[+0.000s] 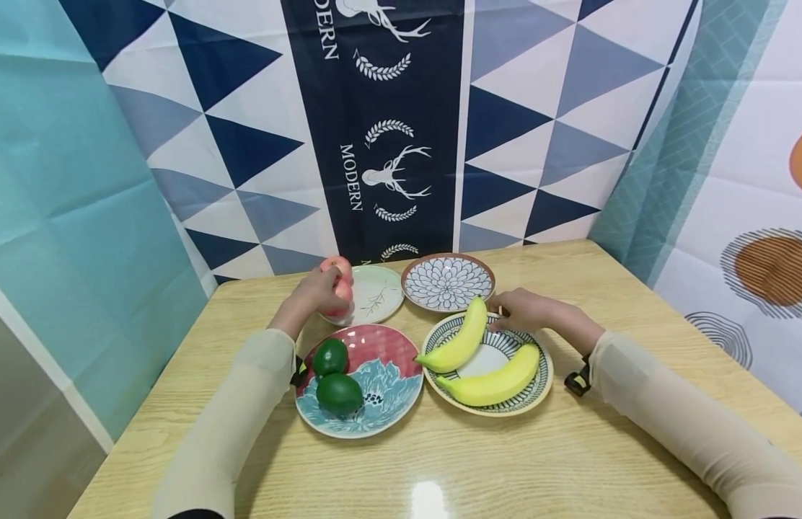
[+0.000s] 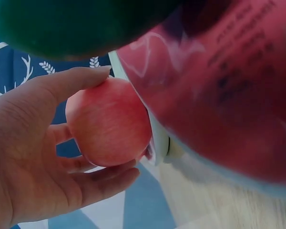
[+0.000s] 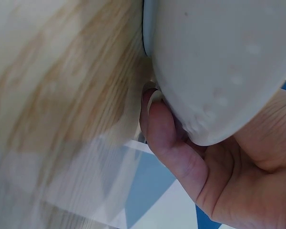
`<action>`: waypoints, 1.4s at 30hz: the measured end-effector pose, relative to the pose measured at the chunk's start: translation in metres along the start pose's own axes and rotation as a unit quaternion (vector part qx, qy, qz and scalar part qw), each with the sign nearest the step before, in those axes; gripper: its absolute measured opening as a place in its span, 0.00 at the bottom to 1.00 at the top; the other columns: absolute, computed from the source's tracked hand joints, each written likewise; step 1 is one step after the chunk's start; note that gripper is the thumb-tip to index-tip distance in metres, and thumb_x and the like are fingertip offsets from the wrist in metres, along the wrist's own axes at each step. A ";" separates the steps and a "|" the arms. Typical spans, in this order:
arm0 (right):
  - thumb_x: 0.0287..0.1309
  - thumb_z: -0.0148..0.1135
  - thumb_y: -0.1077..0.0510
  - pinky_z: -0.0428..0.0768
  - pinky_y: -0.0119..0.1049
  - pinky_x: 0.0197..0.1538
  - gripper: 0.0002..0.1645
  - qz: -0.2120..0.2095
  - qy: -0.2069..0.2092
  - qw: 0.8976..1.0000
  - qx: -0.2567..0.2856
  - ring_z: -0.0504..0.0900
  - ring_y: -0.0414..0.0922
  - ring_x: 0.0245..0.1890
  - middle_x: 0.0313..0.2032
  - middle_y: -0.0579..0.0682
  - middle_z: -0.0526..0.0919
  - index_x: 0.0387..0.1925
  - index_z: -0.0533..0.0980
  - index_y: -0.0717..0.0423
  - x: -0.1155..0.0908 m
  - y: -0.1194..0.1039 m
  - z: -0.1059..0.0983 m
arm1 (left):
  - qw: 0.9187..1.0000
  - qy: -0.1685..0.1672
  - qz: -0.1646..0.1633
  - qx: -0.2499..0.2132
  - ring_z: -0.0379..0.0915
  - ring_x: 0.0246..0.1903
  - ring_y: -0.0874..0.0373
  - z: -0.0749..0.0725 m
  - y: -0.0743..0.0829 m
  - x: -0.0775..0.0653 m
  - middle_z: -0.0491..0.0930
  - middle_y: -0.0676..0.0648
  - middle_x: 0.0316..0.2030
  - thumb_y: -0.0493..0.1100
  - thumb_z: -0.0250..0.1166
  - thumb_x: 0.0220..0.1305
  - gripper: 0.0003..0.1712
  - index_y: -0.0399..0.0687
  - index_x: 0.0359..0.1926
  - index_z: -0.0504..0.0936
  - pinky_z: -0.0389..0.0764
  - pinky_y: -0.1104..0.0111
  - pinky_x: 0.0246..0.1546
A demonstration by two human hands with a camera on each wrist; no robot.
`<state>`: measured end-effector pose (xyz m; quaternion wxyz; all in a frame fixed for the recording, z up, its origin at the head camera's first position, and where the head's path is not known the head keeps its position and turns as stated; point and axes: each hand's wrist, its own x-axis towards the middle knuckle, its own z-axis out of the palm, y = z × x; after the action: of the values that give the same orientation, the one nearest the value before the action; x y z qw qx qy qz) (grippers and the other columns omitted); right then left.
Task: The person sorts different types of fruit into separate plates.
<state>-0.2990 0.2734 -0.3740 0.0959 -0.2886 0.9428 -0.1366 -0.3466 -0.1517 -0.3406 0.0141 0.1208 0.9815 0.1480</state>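
Observation:
At the back left, my left hand [image 1: 314, 293] holds a pink-red apple [image 2: 109, 121] between thumb and fingers, over the edge of a pale green plate [image 1: 381, 292]. Two such apples show there in the head view, a nearer apple [image 1: 341, 297] and a farther apple [image 1: 337, 265]. My right hand [image 1: 523, 311] grips the back right rim of a plate with a striped border [image 1: 542, 382]. In the right wrist view its fingers [image 3: 181, 160] curl under that plate's white underside [image 3: 224, 62]; the thumb is hidden there. Two bananas lie on the plate, a far banana [image 1: 462, 342] and a near banana [image 1: 495, 382].
A red and blue flowered plate [image 1: 391, 411] at front left bears two dark green avocado-like fruits, one of them the nearer green fruit [image 1: 339, 394]. A brown-rimmed plate with a petal pattern [image 1: 448, 282] stands at the back. Patterned cloth [image 1: 394, 158] hangs behind the wooden table [image 1: 349, 476].

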 end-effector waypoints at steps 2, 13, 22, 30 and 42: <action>0.73 0.67 0.51 0.74 0.38 0.36 0.14 0.000 0.000 1.000 -0.001 0.73 0.43 0.31 0.34 0.47 0.78 0.50 0.79 0.57 0.001 0.000 -0.001 | 1.000 -0.002 -0.004 0.002 0.69 0.60 0.41 -0.001 0.000 0.001 0.73 0.34 0.62 0.50 0.72 0.59 0.40 0.41 0.69 0.72 0.73 0.50 0.64; 0.72 0.68 0.50 0.77 0.40 0.39 0.21 0.004 -0.001 1.000 -0.010 0.76 0.43 0.34 0.37 0.47 0.81 0.58 0.80 0.59 0.004 -0.001 -0.007 | 0.999 -0.016 -0.003 0.038 0.70 0.60 0.41 -0.005 0.000 0.005 0.76 0.36 0.62 0.52 0.73 0.58 0.41 0.43 0.70 0.74 0.73 0.50 0.65; 0.72 0.68 0.49 0.73 0.38 0.35 0.12 -0.009 0.005 1.000 -0.014 0.73 0.43 0.30 0.31 0.46 0.77 0.41 0.78 0.52 0.004 -0.003 -0.013 | 0.999 -0.020 -0.010 0.028 0.71 0.59 0.42 -0.007 0.000 0.004 0.76 0.37 0.60 0.54 0.77 0.56 0.41 0.46 0.67 0.75 0.74 0.52 0.64; 0.72 0.69 0.52 0.84 0.39 0.28 0.12 0.022 -0.010 0.998 0.052 0.81 0.44 0.22 0.32 0.51 0.81 0.45 0.78 0.57 -0.004 0.003 -0.024 | 0.999 -0.035 -0.025 0.027 0.69 0.60 0.42 -0.009 0.002 0.004 0.75 0.37 0.62 0.55 0.78 0.54 0.45 0.48 0.71 0.73 0.73 0.51 0.66; 0.77 0.62 0.52 0.87 0.44 0.28 0.15 0.074 0.044 0.992 0.092 0.87 0.52 0.26 0.32 0.61 0.81 0.45 0.76 0.63 0.003 0.027 -0.057 | 0.996 -0.070 -0.043 0.014 0.68 0.60 0.43 -0.006 0.008 0.002 0.73 0.38 0.63 0.53 0.80 0.54 0.41 0.51 0.67 0.75 0.73 0.54 0.65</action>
<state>-0.3302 0.3044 -0.3292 0.0902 -0.2019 0.9481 -0.2283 -0.3473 -0.1454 -0.3321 0.0877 0.0885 0.9843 0.1248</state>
